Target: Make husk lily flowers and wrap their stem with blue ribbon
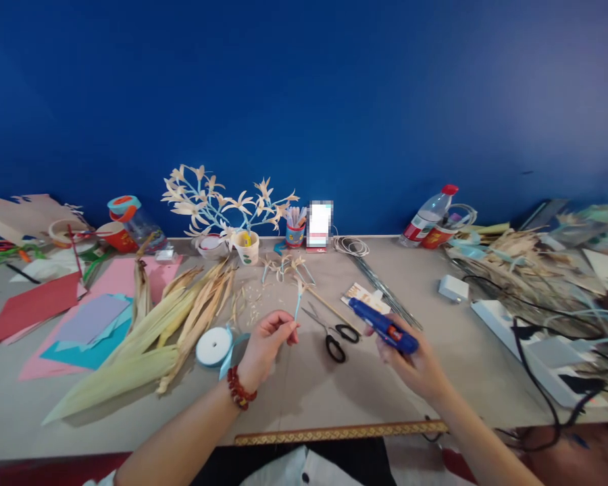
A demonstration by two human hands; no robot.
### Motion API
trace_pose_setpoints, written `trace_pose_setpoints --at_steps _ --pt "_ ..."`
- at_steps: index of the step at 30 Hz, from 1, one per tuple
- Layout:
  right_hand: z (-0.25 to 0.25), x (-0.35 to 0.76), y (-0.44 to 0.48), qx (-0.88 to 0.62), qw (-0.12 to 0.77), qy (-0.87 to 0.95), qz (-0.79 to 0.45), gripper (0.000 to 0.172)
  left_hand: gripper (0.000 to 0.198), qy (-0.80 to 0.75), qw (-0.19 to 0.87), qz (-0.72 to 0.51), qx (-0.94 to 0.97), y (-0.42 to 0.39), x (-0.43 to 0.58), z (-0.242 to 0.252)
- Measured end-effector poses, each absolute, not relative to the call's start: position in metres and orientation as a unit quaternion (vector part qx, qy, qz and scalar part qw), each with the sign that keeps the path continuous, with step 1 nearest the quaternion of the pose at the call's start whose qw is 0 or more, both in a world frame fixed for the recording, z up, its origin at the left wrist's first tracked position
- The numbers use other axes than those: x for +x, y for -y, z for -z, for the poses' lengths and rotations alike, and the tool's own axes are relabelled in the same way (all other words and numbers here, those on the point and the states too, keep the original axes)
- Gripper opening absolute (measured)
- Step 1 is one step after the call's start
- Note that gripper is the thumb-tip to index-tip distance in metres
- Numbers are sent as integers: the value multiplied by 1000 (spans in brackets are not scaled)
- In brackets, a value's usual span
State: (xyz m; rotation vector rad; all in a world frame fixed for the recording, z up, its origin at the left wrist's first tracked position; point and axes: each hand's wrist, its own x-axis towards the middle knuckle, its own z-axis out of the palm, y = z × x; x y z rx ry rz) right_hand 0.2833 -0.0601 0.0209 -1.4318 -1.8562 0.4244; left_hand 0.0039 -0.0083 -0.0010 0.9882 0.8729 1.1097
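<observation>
My left hand [272, 341] pinches a thin blue-wrapped stem [298, 304] upright, with a small pale tip at its top. My right hand [410, 364] is wrapped around a blue hot glue gun [382, 324], its nozzle pointing left toward the stem but apart from it. Between the hands lie black-handled scissors [329, 331] and a thin wooden stick [329, 307]. A roll of light blue tape [214, 346] sits just left of my left hand. Behind it are several small husk flowers [286, 268] on blue stems.
Dried corn husks [132, 358] and coloured paper [35, 304] cover the left side. Husk-flower branches stand in a paper cup [246, 250] at the back. Wires [385, 283] lie behind the glue gun. At right are a power strip [517, 351], black cables and a plastic bottle [428, 217].
</observation>
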Motion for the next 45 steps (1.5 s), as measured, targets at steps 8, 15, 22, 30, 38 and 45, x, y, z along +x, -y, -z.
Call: trace_pose_setpoints --at_steps 8,15,22,30,38,45 --pt "-36 231 63 -461 355 774 -250 19 14 -372 651 -486 448 9 3 3" --pt "-37 227 61 -473 328 780 -248 20 17 -373 659 -475 448 10 3 0" --pt "-37 227 60 -485 315 782 -233 19 18 -375 656 -476 450 11 4 -3" --pt "-36 228 59 -489 300 793 -204 12 17 -374 651 -475 459 11 2 -4" --pt "-38 227 57 -492 294 795 -196 11 17 -374 651 -477 457 11 2 -4" --pt "-39 228 57 -490 288 800 -194 12 16 -373 653 -477 455 11 2 -3"
